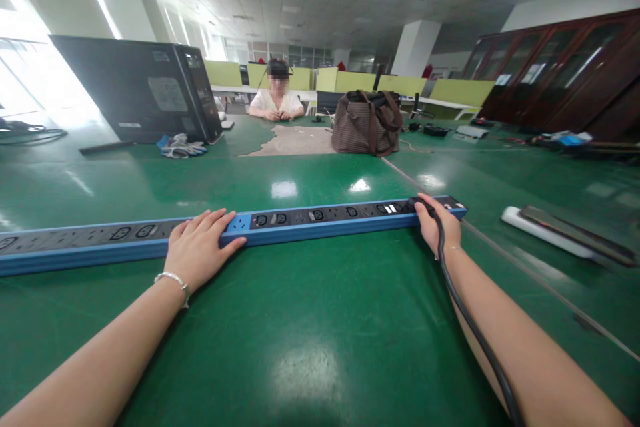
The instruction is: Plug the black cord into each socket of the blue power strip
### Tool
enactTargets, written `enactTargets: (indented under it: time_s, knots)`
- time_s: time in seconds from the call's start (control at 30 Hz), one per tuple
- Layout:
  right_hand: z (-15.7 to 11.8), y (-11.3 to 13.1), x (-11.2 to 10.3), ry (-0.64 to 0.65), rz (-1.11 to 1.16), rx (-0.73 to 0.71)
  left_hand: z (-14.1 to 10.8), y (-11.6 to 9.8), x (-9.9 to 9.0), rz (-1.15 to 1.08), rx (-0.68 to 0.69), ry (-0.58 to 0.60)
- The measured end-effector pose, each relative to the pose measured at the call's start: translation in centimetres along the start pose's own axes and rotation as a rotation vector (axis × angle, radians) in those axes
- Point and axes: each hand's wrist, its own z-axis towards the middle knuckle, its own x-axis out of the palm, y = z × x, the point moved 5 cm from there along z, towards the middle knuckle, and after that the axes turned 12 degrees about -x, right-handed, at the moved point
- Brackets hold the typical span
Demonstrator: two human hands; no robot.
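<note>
A long blue power strip (pixel 310 229) with black socket panels lies across the green table, running out of view on the left. My left hand (pixel 200 245) rests on top of it beside a blue socket section, fingers stretched out flat and thumb apart along the near edge. Near the strip's right end, my right hand (pixel 440 225) is closed around a black plug (pixel 412 203) at a socket. How deep the plug sits is hidden by my fingers. Its black cable (pixel 463 307) runs down along my right forearm.
Past the strip stand a black computer tower (pixel 135 90), gloves (pixel 180 147) and a brown checked bag (pixel 365 123). A white bar-shaped object (pixel 545 232) with a dark strip lies at the right. Another person (pixel 277 97) sits across the table (pixel 320 320), hands together.
</note>
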Motion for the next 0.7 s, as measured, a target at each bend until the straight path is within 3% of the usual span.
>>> enactTargets:
  time_s: [0.53,0.7]
  knots:
    - [-0.3,-0.4,0.7,-0.066,0.037,0.119,0.0,0.0,0.0,-0.002,-0.015,0.013]
    - [0.1,-1.1,0.8,-0.065,0.039,0.061,0.1,0.1,0.1,-0.018,-0.021,0.018]
